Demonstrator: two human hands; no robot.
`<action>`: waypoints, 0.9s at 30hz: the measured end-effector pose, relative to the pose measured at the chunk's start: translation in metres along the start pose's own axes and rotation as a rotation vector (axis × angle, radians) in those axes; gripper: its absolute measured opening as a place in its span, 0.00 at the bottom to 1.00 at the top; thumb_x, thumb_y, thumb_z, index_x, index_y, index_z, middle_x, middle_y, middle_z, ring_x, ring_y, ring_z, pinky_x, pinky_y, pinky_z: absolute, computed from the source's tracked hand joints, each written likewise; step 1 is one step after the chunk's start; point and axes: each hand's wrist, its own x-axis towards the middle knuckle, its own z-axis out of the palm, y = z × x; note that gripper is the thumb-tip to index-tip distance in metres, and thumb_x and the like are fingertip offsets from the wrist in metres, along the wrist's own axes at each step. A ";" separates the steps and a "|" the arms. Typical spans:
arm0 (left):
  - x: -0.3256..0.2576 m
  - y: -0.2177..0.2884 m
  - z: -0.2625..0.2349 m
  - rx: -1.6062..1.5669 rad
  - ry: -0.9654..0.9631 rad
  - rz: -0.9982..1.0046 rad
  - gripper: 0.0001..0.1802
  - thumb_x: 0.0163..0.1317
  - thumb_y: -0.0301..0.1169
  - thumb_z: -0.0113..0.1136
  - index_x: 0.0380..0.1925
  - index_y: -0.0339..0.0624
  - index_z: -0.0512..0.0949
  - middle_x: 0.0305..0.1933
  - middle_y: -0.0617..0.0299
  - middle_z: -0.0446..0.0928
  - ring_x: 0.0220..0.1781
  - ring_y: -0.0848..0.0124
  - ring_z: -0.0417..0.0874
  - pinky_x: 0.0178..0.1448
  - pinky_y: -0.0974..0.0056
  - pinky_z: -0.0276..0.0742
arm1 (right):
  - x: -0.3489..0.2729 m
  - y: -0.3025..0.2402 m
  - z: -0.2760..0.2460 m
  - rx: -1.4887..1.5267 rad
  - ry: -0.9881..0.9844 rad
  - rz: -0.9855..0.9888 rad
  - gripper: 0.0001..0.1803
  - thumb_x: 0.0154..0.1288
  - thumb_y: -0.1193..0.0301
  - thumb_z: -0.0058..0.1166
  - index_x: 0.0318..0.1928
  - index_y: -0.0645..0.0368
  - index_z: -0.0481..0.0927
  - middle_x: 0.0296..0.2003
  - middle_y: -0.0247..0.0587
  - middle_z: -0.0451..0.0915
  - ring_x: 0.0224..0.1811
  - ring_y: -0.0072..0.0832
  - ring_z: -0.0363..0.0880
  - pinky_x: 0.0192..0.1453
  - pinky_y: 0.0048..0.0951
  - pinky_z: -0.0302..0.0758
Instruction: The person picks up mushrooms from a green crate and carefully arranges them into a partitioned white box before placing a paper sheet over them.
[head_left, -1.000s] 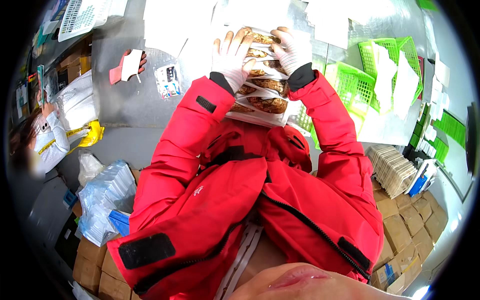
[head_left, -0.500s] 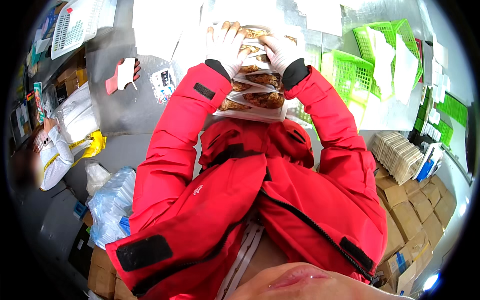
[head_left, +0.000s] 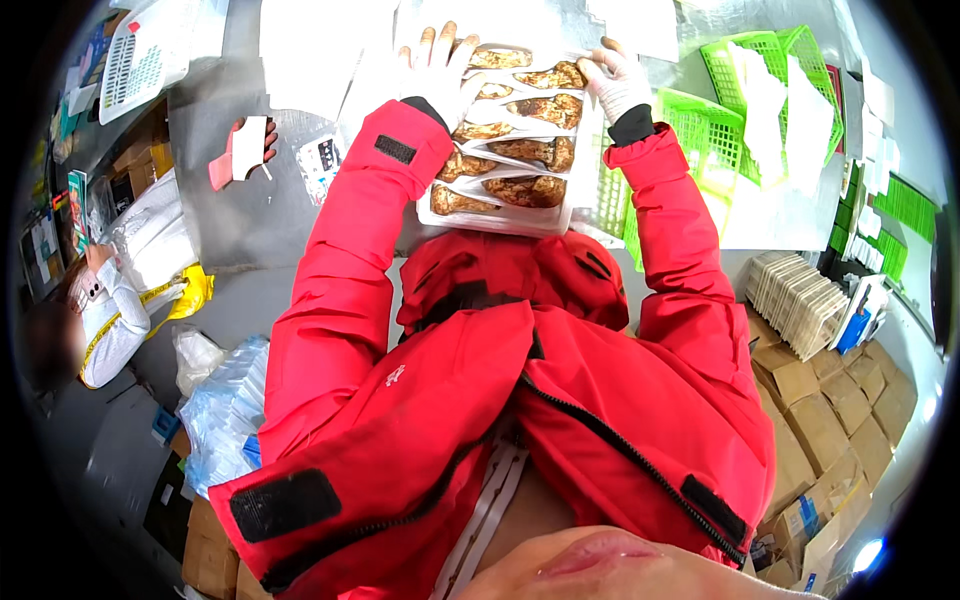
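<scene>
A white tray [head_left: 565, 225] stands on the metal table in front of me. Brown, mottled mushrooms [head_left: 525, 191] lie in it in two columns, parted by folds of white liner. My left hand [head_left: 437, 80], in a pale glove with bare fingertips, is spread at the tray's far left edge and covers part of it. At the tray's far right corner is my right hand [head_left: 617, 82], gloved the same way. Its fingers are apart, the thumb and fingertips near the rim beside the end mushroom. Neither hand has a mushroom in it.
Green plastic baskets [head_left: 702, 125] with white sheets stand at the right. White sheets [head_left: 312, 55] and a red glove-like thing [head_left: 221, 170] under a white card [head_left: 249, 148] lie at the left. A person in a light sleeve [head_left: 118, 318] is further left; cardboard boxes [head_left: 835, 420] are stacked lower right.
My hands were over the tray's far part, close together. They have moved apart to its two sides, the right one rightward and away from me, uncovering more mushrooms.
</scene>
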 end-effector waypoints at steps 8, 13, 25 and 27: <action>-0.004 -0.009 0.007 -0.020 -0.058 -0.017 0.30 0.61 0.48 0.45 0.63 0.58 0.57 0.70 0.56 0.49 0.70 0.54 0.50 0.67 0.42 0.46 | 0.003 -0.025 -0.004 0.119 -0.088 0.280 0.16 0.55 0.62 0.57 0.32 0.65 0.80 0.26 0.41 0.80 0.27 0.26 0.75 0.34 0.27 0.71; -0.003 -0.006 0.008 -0.032 -0.070 -0.024 0.29 0.62 0.47 0.44 0.64 0.58 0.57 0.70 0.57 0.48 0.70 0.54 0.50 0.68 0.43 0.45 | -0.006 -0.006 0.014 -0.006 0.172 0.197 0.14 0.50 0.65 0.61 0.34 0.62 0.81 0.33 0.44 0.80 0.37 0.31 0.77 0.45 0.27 0.71; -0.007 -0.006 0.012 0.003 0.011 -0.010 0.28 0.62 0.47 0.45 0.62 0.57 0.60 0.68 0.54 0.54 0.68 0.53 0.56 0.66 0.45 0.52 | -0.017 -0.008 -0.001 -0.346 0.093 -0.336 0.15 0.55 0.77 0.50 0.44 0.49 0.79 0.46 0.48 0.76 0.48 0.46 0.73 0.52 0.36 0.70; -0.006 -0.007 0.012 -0.033 -0.004 -0.019 0.28 0.62 0.47 0.46 0.63 0.58 0.59 0.69 0.55 0.52 0.69 0.53 0.54 0.67 0.44 0.50 | -0.017 -0.010 -0.002 -0.147 0.117 -0.261 0.14 0.55 0.74 0.53 0.44 0.49 0.79 0.47 0.48 0.75 0.49 0.45 0.72 0.53 0.36 0.70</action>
